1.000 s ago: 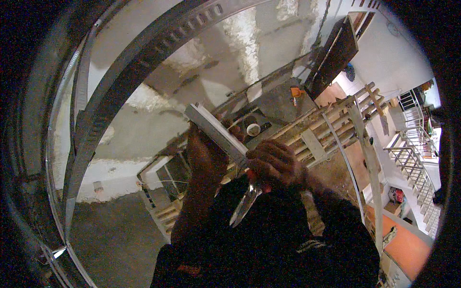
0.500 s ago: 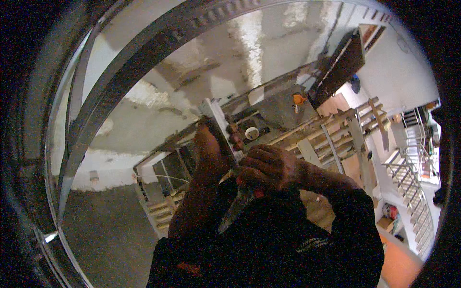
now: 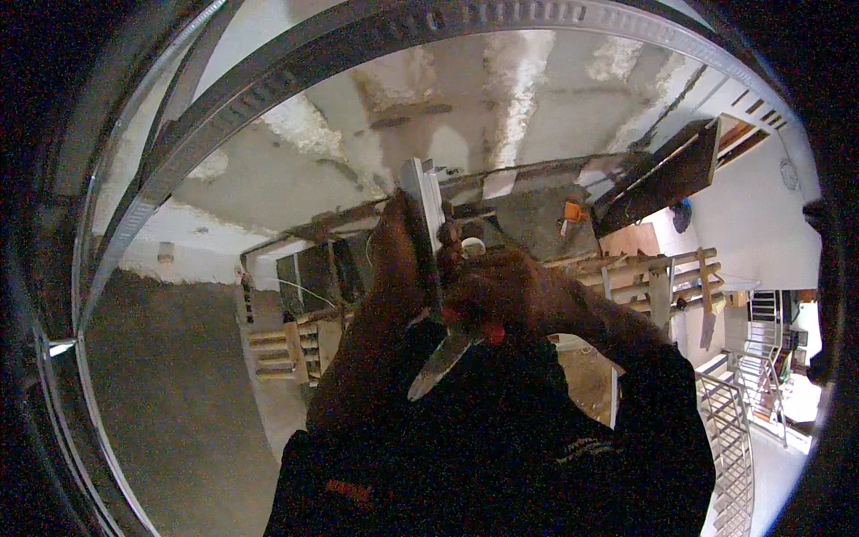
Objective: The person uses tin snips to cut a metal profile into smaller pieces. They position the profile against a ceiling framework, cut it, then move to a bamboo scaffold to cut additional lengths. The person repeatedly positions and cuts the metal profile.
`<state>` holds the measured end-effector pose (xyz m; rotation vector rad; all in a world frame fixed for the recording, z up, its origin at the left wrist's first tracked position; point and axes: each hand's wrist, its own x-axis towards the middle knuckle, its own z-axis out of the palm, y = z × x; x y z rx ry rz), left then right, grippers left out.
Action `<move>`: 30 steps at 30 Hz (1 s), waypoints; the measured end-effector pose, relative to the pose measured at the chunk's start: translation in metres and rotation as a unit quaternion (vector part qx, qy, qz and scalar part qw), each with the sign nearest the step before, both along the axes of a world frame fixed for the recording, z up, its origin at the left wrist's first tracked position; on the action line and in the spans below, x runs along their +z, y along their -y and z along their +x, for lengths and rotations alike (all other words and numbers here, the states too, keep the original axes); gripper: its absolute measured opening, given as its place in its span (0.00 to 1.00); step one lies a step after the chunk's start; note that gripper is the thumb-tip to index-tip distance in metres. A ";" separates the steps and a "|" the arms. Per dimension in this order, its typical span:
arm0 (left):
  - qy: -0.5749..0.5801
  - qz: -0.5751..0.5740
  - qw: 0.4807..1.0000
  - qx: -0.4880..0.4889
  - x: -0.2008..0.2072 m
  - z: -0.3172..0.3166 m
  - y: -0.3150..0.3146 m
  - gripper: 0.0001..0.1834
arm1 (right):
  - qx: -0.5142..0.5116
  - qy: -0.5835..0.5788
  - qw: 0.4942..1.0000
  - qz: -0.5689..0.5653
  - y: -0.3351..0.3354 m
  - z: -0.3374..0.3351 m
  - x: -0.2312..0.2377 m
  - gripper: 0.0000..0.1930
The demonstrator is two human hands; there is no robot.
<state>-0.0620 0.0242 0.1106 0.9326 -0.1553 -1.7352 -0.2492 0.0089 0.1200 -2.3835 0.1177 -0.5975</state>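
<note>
A straight light-grey metal profile [image 3: 430, 206] stands out above my hands. My left hand [image 3: 401, 246] is closed around it, its fingers showing on the far side. Just below and to the right, my right hand [image 3: 501, 286] is wrapped round a tool with red handle parts [image 3: 493, 334]; the fingers and deep shadow hide its kind. A flat pale metal piece with a rounded tip [image 3: 440, 367] juts down toward my dark clothing from beneath the right hand. Whether it belongs to the tool or to the profile, I cannot tell.
A slotted metal rail [image 3: 376, 36] curves over the top and left. Beyond the hands lie a patchy plastered surface [image 3: 358, 134], wooden slat frames [image 3: 291, 349], an orange object [image 3: 573, 213] and a round white item [image 3: 472, 245]. Railed stairs [image 3: 729, 421] descend at the right.
The view has shifted and turned, so the background sits differently. The profile stands more upright, and my right hand has turned slightly at its lower end. Both hands keep their grip.
</note>
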 end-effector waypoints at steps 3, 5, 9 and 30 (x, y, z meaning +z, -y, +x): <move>0.015 -0.033 0.999 0.031 0.001 0.008 -0.002 0.28 | -0.037 0.032 0.998 0.035 -0.002 -0.005 -0.001 0.21; 0.025 -0.049 0.997 0.057 0.003 0.014 -0.004 0.28 | -0.035 0.019 0.988 0.148 0.000 -0.022 -0.002 0.19; 0.035 -0.068 0.991 0.109 0.009 0.019 -0.015 0.27 | -0.158 0.177 0.813 0.532 -0.012 -0.031 -0.023 0.23; 0.061 -0.081 0.982 0.162 -0.003 0.006 -0.028 0.24 | -0.081 0.088 0.960 0.251 -0.014 -0.006 -0.018 0.19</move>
